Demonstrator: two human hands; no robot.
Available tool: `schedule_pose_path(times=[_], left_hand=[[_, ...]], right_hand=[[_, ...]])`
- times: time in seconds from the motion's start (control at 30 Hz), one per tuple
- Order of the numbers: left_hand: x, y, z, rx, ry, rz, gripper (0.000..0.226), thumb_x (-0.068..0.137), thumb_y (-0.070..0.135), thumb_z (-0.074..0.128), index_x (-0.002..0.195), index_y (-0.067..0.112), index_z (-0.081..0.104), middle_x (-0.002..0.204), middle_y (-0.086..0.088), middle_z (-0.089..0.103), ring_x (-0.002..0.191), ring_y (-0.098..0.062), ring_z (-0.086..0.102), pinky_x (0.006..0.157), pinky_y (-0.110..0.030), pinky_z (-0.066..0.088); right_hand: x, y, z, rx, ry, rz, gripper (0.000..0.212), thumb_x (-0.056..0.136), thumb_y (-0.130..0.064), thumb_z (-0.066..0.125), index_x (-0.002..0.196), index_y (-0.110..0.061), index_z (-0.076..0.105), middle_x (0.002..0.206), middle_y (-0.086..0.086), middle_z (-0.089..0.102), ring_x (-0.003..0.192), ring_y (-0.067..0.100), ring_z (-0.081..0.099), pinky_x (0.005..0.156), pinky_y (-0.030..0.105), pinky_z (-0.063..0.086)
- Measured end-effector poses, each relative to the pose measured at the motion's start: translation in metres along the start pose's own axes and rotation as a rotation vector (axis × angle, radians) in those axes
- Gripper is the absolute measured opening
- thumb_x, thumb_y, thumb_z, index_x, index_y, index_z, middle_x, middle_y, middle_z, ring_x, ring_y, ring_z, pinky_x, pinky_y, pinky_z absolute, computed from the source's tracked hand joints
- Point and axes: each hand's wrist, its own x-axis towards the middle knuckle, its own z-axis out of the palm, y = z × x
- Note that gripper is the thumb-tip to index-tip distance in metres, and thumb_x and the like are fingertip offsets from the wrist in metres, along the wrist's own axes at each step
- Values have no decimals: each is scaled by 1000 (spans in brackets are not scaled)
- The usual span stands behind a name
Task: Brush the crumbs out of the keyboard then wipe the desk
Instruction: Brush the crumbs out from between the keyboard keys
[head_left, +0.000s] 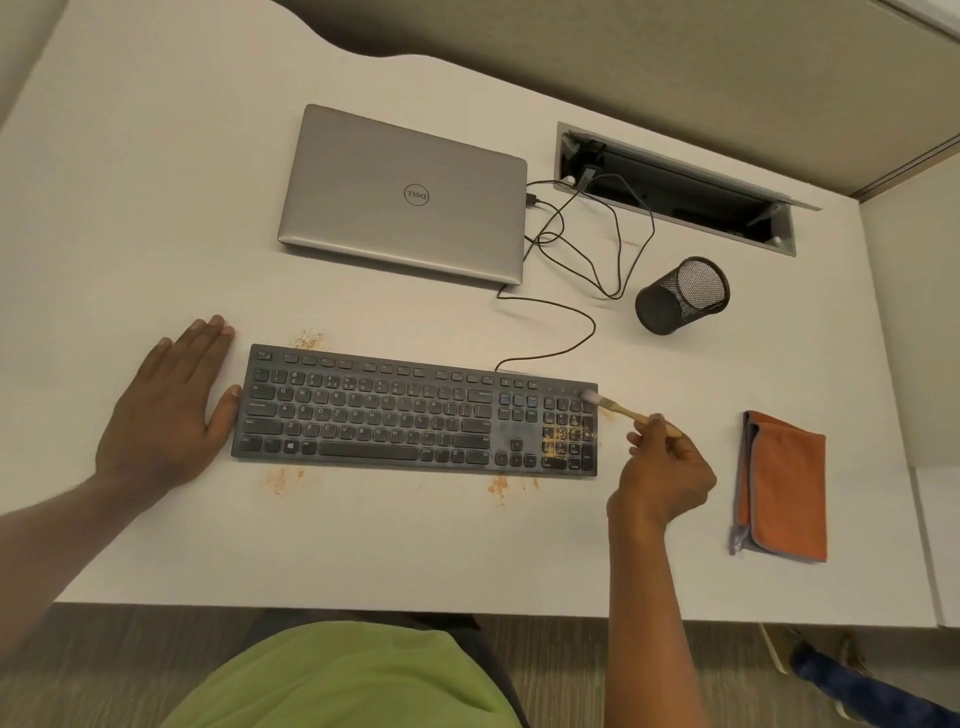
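At keyboard (405, 415): left hand (171, 415) flat, right hand (662, 478) pinching brush (621, 410).

I find the desk (156, 208) open along its near edge and across its far-left quarter; the left hand (166, 410) lies flat at the keyboard's (405, 415) left end; the right hand (660, 478), gripping a brush (623, 412), blocks the right end; a clear lane runs between it and the folded orange cloth (784, 483); behind, cable (571, 312) loops cross between closed laptop (405, 192), mesh pen cup (680, 296) and open cable hatch (675, 187).
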Motion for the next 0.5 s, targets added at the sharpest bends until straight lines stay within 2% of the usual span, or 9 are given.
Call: schedule_pose_path(times=[0.07, 0.13, 0.23, 0.3, 0.37, 0.5], left_hand=[[0, 1, 0, 0, 9, -2, 71, 107, 43, 29, 169, 9, 25, 175, -3, 22, 164, -20, 17, 135, -36, 5], [0, 1, 0, 0, 14, -3, 71, 107, 43, 30, 169, 9, 25, 175, -3, 23, 164, -20, 18, 135, -35, 5], [0, 0, 0, 2, 7, 0, 71, 107, 44, 29, 169, 10, 24, 176, -3, 22, 164, -20, 17, 135, -38, 6], [0, -1, 1, 3, 4, -1, 71, 107, 44, 28, 170, 10, 24, 176, -4, 22, 165, -20, 17, 135, -39, 8], [-1, -1, 1, 0, 1, -6, 71, 107, 45, 28, 170, 11, 24, 176, -4, 21, 165, -19, 16, 135, -40, 8], [0, 1, 0, 3, -2, -6, 71, 107, 45, 28, 170, 11, 23, 176, -3, 21, 165, -18, 15, 135, -38, 7]], right_hand=[[-1, 6, -3, -59, 4, 1, 13, 93, -16, 73, 82, -12, 78, 68, -1, 73, 64, 21, 73, 70, 37, 62], [-5, 10, -10, -92, 17, -13, 13, 92, -16, 72, 81, -10, 77, 67, 0, 71, 66, 26, 72, 68, 35, 60], [-6, 15, -21, -169, 62, -83, 15, 88, -19, 71, 74, -16, 73, 65, 6, 69, 68, 33, 69, 63, 37, 57], [-6, 13, -21, -152, 76, -96, 13, 88, -20, 71, 74, -20, 73, 67, 6, 70, 68, 31, 69, 64, 39, 58], [-9, 8, -18, -100, 68, -82, 14, 90, -20, 71, 78, -23, 75, 68, -1, 72, 68, 24, 72, 67, 35, 58], [-9, 11, -15, -46, 55, -13, 11, 93, -15, 71, 84, -15, 77, 72, 0, 75, 67, 19, 74, 68, 32, 60]])
